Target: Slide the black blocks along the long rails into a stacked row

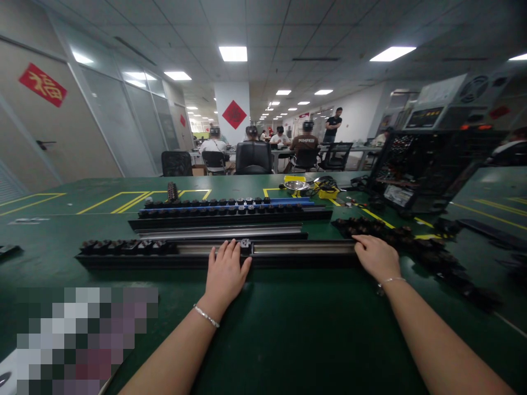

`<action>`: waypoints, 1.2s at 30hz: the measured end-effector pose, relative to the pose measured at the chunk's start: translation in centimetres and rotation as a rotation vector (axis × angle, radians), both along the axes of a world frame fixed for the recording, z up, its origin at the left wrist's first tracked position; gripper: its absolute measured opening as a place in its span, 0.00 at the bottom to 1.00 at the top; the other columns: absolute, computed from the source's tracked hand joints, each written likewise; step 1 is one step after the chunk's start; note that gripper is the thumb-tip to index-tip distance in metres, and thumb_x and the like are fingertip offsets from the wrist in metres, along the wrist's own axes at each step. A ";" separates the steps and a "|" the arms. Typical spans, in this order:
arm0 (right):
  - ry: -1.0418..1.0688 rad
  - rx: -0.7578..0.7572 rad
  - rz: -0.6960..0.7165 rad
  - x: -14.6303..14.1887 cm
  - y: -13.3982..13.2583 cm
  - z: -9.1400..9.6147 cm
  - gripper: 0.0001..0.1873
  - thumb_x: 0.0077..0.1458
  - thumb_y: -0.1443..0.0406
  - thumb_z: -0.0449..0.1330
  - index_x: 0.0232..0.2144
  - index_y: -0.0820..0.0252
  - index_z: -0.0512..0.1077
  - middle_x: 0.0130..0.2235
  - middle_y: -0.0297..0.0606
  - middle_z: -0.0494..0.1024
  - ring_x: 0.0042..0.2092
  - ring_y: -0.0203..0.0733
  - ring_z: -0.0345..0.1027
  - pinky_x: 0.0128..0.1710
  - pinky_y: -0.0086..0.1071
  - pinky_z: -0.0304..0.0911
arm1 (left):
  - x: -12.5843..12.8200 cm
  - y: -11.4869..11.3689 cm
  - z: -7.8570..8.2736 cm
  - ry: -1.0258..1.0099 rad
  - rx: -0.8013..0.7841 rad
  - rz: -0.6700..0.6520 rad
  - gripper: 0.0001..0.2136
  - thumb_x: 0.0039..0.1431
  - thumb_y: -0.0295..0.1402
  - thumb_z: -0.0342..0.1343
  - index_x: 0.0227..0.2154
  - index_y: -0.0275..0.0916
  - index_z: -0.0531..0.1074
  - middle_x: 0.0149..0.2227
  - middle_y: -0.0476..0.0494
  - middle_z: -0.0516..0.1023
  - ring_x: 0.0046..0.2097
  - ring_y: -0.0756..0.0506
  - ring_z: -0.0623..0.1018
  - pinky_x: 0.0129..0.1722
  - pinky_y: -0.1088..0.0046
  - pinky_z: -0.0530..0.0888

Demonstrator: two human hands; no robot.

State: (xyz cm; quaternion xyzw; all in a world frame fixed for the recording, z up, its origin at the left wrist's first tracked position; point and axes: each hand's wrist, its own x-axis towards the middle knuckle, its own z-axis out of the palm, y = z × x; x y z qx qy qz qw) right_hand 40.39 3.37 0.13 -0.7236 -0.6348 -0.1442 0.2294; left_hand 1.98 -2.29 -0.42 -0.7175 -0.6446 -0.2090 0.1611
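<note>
A long black rail with a pale metal strip along its top (304, 248) lies crosswise before me. My left hand (225, 274) reaches over its middle, fingers on the far side and thumb on the near side, closed loosely about a small sliding block (246, 247). Part of that block is behind the hand. At the rail's right end, my right hand (377, 257) has its fingers curled and pressed on the end; the fingertips are partly hidden. Several black blocks (127, 247) sit in a row on the rail's left part.
Behind lie a bare metal rail (222, 231) and rails with block rows (230, 211). Dark blocks (436, 252) are heaped at right, near an open computer case (428, 170). A metal bowl (297, 185) and yellow tray (327, 191) stand farther back. People sit beyond the green table (313, 340).
</note>
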 end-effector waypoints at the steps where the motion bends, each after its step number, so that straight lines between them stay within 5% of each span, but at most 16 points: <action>1: 0.009 -0.005 -0.005 -0.1 0.0 0.0 0.23 0.55 0.63 0.44 0.43 0.58 0.76 0.49 0.40 0.76 0.52 0.47 0.66 0.51 0.43 0.59 | 0.0 0.0 0.0 -0.002 -0.004 -0.002 0.24 0.63 0.44 0.40 0.55 0.36 0.67 0.59 0.37 0.67 0.61 0.37 0.63 0.60 0.49 0.58; 7: 0.065 -0.052 0.076 -3.7 -0.8 0.1 0.22 0.58 0.59 0.43 0.44 0.52 0.74 0.52 0.36 0.74 0.57 0.49 0.61 0.58 0.59 0.43 | -0.1 0.0 -0.1 -0.016 -0.017 -0.018 0.23 0.63 0.44 0.41 0.55 0.38 0.67 0.59 0.38 0.67 0.62 0.37 0.62 0.60 0.48 0.57; 15: -0.068 -0.006 0.443 -9.9 -2.5 0.0 0.22 0.63 0.57 0.42 0.51 0.52 0.70 0.56 0.38 0.71 0.58 0.46 0.60 0.58 0.52 0.46 | 0.0 -0.3 0.0 -0.008 -0.038 -0.009 0.22 0.63 0.43 0.42 0.55 0.39 0.66 0.60 0.39 0.66 0.62 0.37 0.62 0.60 0.47 0.56; 25: -0.124 -0.027 0.604 -11.2 -3.6 0.3 0.20 0.60 0.59 0.49 0.52 0.52 0.70 0.59 0.41 0.67 0.60 0.48 0.57 0.58 0.50 0.50 | -0.1 -0.4 -0.2 -0.016 -0.068 -0.013 0.22 0.60 0.41 0.47 0.56 0.42 0.65 0.61 0.39 0.65 0.63 0.36 0.60 0.61 0.45 0.53; 36: -0.133 -0.042 0.604 -11.3 -4.3 0.2 0.20 0.56 0.64 0.51 0.51 0.52 0.70 0.61 0.38 0.64 0.61 0.47 0.55 0.60 0.48 0.48 | -0.4 -0.8 -0.4 -0.033 -0.057 -0.027 0.18 0.59 0.36 0.48 0.51 0.42 0.68 0.60 0.41 0.66 0.63 0.37 0.61 0.61 0.43 0.53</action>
